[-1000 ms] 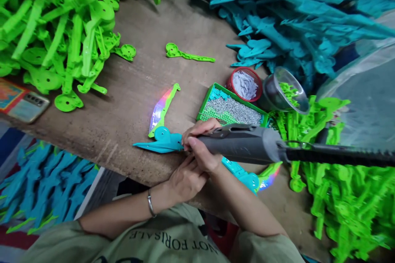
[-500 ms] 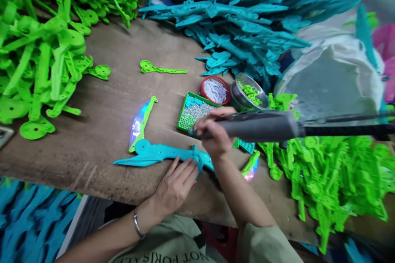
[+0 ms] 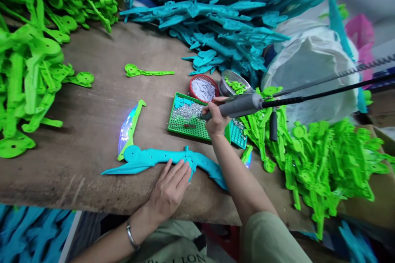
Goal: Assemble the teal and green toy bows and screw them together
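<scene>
My left hand (image 3: 173, 185) lies flat, fingers stretched, on the middle of a blue plastic toy part (image 3: 160, 156), shaped like a long bow and resting on the table. My right hand (image 3: 217, 120) is wrapped round a grey electric screwdriver (image 3: 242, 106), its tip pointing left over a green basket (image 3: 203, 132). Small silver screws (image 3: 189, 111) are heaped in that basket, at the tip. A green blade with a shiny, lit clear panel (image 3: 128, 130) meets the blue part's left end. Another green blade (image 3: 247, 156) shows at its right, partly hidden by my forearm.
Green parts pile up at left (image 3: 27, 61) and right (image 3: 324, 160); blue parts (image 3: 210, 16) are heaped behind. A red basket of white pieces (image 3: 203, 88) and a metal bowl (image 3: 236, 84) stand behind the screws. The screwdriver's cord (image 3: 327, 90) runs off right. One green part (image 3: 149, 71) lies alone.
The view has shifted, so the scene sits further left. My right hand has lowered the screwdriver over the basket, and its back end now slants upward. My left hand stays on the blue part.
</scene>
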The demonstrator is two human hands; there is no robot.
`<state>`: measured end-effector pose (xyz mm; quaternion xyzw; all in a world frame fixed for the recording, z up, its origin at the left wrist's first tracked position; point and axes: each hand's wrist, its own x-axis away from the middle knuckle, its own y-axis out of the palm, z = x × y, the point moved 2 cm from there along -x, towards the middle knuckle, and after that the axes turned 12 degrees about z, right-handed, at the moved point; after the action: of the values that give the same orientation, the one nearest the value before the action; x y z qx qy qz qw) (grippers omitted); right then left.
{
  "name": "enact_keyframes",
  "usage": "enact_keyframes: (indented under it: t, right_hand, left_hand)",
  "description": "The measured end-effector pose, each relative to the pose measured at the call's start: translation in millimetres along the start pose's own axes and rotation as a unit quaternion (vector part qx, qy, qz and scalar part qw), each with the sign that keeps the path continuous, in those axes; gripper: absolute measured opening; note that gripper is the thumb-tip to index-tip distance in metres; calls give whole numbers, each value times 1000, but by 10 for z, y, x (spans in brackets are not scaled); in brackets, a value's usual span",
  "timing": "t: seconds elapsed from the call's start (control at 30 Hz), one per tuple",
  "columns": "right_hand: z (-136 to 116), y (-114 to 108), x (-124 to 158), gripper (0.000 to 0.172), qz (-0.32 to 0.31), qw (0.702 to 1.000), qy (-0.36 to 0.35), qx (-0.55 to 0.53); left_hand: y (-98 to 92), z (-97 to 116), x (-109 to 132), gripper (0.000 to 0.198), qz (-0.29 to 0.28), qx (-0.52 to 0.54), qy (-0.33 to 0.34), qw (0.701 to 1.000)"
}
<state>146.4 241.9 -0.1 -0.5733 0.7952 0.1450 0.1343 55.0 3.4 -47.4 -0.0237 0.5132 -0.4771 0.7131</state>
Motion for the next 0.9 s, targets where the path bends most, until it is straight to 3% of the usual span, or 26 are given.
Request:
enact_keyframes:
  t: [0.2, 0.37, 0.47, 0.6, 0.73, 0.9]
  right_hand:
    - [-14, 21, -48, 23, -16, 1000, 9, -8]
    - [-349, 74, 52, 18, -3, 997, -23, -68]
    - [-688, 201, 329, 16, -52, 987, -11, -155]
    - [-980, 445, 871, 17, -174, 956, 73, -223]
    - [-928, 644, 1301, 24, -245, 930, 142, -233]
    - [-739, 789, 1472, 28, -276, 925, 155, -212]
  left_hand:
    - [-16, 17, -40, 32, 5, -7, -2, 1000]
    - [-12, 16, -45, 29, 1, -11, -8, 1000]
    - [-10, 1, -28, 30, -14, -16, -7, 1000]
    - [23, -17, 38, 32, -60, -21, -4, 998]
    - [106, -30, 151, 36, -117, -31, -5, 993]
    - [145, -42, 227, 35, -107, -26, 6, 994]
